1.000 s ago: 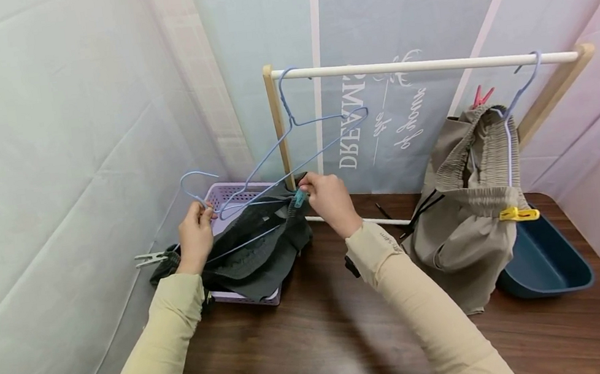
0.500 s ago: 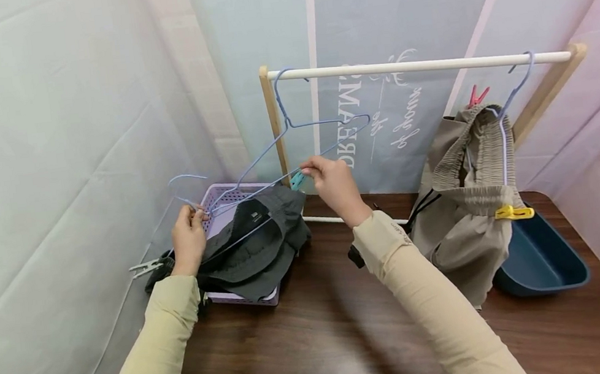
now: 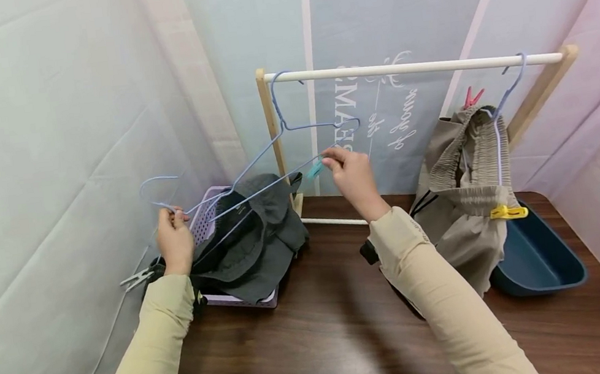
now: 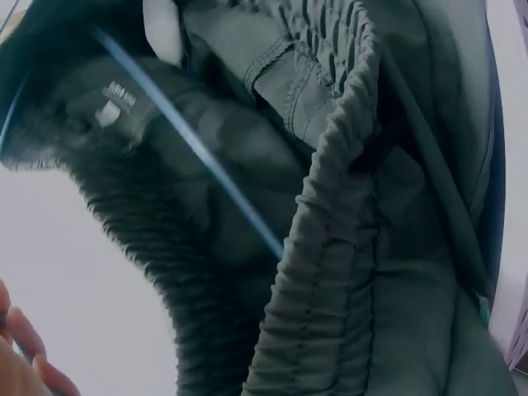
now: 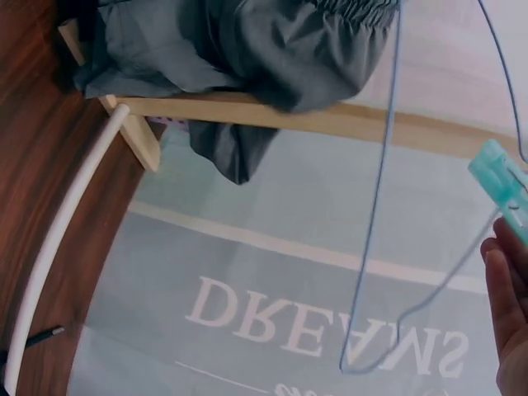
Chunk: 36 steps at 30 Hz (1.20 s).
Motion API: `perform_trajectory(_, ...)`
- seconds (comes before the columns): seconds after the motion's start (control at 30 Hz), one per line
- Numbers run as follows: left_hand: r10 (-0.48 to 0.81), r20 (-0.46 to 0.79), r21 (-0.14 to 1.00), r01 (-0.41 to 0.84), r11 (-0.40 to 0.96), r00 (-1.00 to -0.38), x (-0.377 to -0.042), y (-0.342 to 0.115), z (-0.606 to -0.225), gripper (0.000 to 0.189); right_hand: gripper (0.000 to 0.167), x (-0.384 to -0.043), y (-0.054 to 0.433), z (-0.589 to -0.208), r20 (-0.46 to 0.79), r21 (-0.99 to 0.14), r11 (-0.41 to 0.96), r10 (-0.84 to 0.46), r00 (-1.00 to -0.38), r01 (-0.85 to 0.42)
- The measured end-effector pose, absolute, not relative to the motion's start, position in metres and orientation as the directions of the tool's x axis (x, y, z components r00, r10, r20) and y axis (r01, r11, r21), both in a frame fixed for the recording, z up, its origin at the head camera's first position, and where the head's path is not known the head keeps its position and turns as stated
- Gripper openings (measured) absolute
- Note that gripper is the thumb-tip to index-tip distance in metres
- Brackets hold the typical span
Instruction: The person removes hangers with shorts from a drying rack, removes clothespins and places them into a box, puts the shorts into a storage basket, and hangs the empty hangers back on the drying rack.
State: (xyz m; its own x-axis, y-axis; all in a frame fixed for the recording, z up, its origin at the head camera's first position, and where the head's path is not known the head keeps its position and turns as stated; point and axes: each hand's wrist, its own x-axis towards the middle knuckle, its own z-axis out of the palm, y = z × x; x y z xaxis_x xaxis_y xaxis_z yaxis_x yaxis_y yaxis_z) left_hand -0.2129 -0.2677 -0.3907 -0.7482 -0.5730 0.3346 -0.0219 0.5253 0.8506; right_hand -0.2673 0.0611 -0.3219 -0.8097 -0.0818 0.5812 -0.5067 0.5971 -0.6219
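Observation:
My left hand (image 3: 175, 244) holds a blue wire hanger (image 3: 151, 179) just below its hook. Dark grey shorts (image 3: 270, 246) with a gathered elastic waistband (image 4: 318, 247) hang over the purple basket; the hanger's bar (image 4: 194, 142) crosses inside the open waist. At their left end sits a pale clothespin (image 3: 137, 279). My right hand (image 3: 356, 182) pinches a teal clothespin (image 3: 315, 168) in the air, right of the shorts and apart from them. In the right wrist view the teal clothespin (image 5: 500, 175) shows at the fingertips.
A bare blue hanger (image 3: 260, 153) hangs from the white rail (image 3: 403, 68) between my hands. Taupe shorts (image 3: 464, 236) hang at the right with a yellow clothespin (image 3: 508, 212) and a red clothespin (image 3: 473, 97). Behind them stands a dark blue basin (image 3: 541, 258). The purple basket (image 3: 269, 302) sits left.
My right hand has moved from the waistband up and to the right, taking the teal clothespin off the shorts. My left hand has shifted left with the hanger.

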Motion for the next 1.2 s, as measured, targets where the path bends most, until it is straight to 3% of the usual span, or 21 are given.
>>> perform_trajectory(0.1,-0.625,0.347,0.869,-0.011,0.495,-0.699,-0.211,-0.271,-0.389,0.022,0.022,-0.268,0.068,-0.312,0.558,-0.680,0.568,-0.011,-0.830,-0.465)
perform_trajectory(0.23,-0.664,0.355,0.884,0.006,0.467,-0.658,-0.209,-0.277,-0.387,0.026,0.030,-0.269,0.079,-0.297,0.424,-0.838,0.416,0.088,-0.901,-0.354)
perform_trajectory(0.33,-0.677,0.367,0.887,0.020,0.462,-0.638,-0.209,-0.280,-0.387,0.028,0.035,-0.270,0.088,-0.284,0.304,-0.940,0.209,0.161,-0.939,-0.269)
perform_trajectory(0.43,-0.680,0.371,0.890,0.034,0.454,-0.633,-0.209,-0.280,-0.385,0.029,0.038,-0.269,0.097,-0.270,0.209,-0.971,-0.064,0.226,-0.951,-0.229)
perform_trajectory(0.57,-0.678,0.373,0.891,0.041,0.453,-0.633,-0.209,-0.280,-0.382,0.030,0.024,-0.265,0.110,-0.250,0.110,-0.897,-0.390,0.262,-0.959,-0.209)
perform_trajectory(0.7,-0.669,0.382,0.889,0.055,0.455,-0.637,-0.210,-0.279,-0.379,0.030,0.008,-0.258,0.127,-0.227,0.034,-0.785,-0.593,0.252,-0.967,-0.183)
perform_trajectory(0.87,-0.669,0.379,0.890,0.052,0.454,-0.639,-0.209,-0.278,-0.378,0.029,0.012,-0.253,0.151,-0.200,-0.041,-0.671,-0.726,0.236,-0.971,-0.148)
perform_trajectory(1.2,-0.662,0.376,0.886,0.042,0.462,-0.648,-0.208,-0.277,-0.375,0.028,0.024,-0.248,0.220,-0.165,-0.198,-0.518,-0.851,0.215,-0.956,-0.084)
